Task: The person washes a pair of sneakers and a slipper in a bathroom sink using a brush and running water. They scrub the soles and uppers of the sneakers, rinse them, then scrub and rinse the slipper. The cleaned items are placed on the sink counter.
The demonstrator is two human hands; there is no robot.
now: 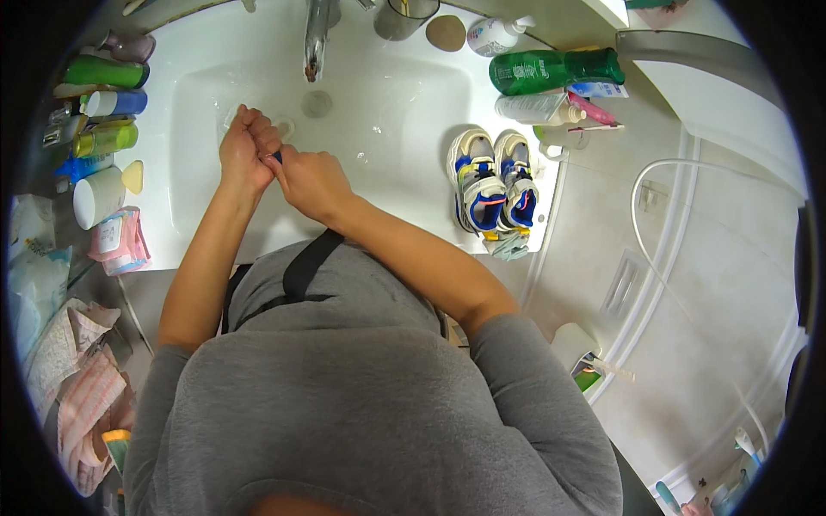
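Note:
Over the left part of the white sink, my left hand is curled into a fist. My right hand presses against it, fingers closed. Between the two hands shows a small dark blue bit of something mostly hidden by my fingers; its kind cannot be told. Just beyond my knuckles, a whitish rounded shape lies in the basin. A pair of small white, blue and yellow shoes, the left shoe and the right shoe, rests on the sink's right rim.
A metal faucet reaches over the drain. Along the right ledge lie a green bottle and a white pump bottle. Several bottles, a white jar and a pink wipes pack line the left edge.

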